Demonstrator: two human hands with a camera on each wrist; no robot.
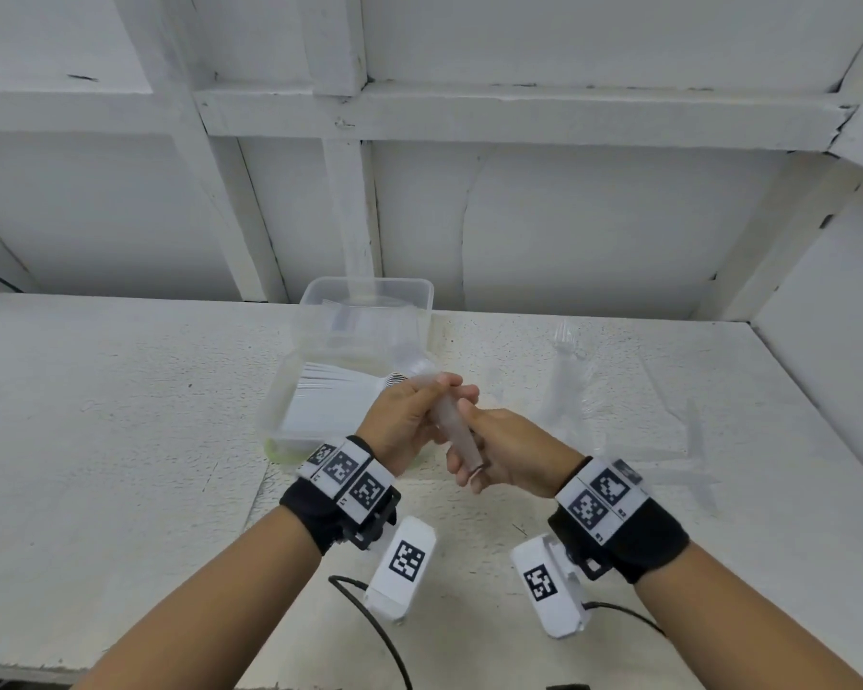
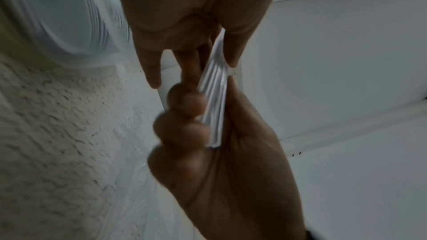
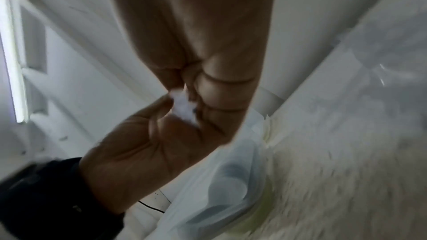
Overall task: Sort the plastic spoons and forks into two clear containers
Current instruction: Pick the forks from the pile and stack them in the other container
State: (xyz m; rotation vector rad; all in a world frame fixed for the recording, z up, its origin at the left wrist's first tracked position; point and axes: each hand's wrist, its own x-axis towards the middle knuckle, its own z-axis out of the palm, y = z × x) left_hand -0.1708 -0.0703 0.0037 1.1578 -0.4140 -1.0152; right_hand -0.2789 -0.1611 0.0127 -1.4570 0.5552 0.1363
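We held the bundle of cutlery (image 1: 453, 424) with both hands, left hand (image 1: 405, 421) fingers curled round its top and right hand (image 1: 506, 453) fingers wrapped round the handles, probably to keep it together above the near container (image 1: 276, 410).

We see both forearms reaching forward side by side, each wrist wrapped in a black band with white marker tags. The left hand (image 1: 409, 420) and right hand (image 1: 506, 453) meet in front of us, held above the worktop (image 1: 120, 415). Both have their fingers (image 2: 184, 130) curled round one shared bundle (image 1: 452, 425), left hand gripping its far end, right hand its near end.
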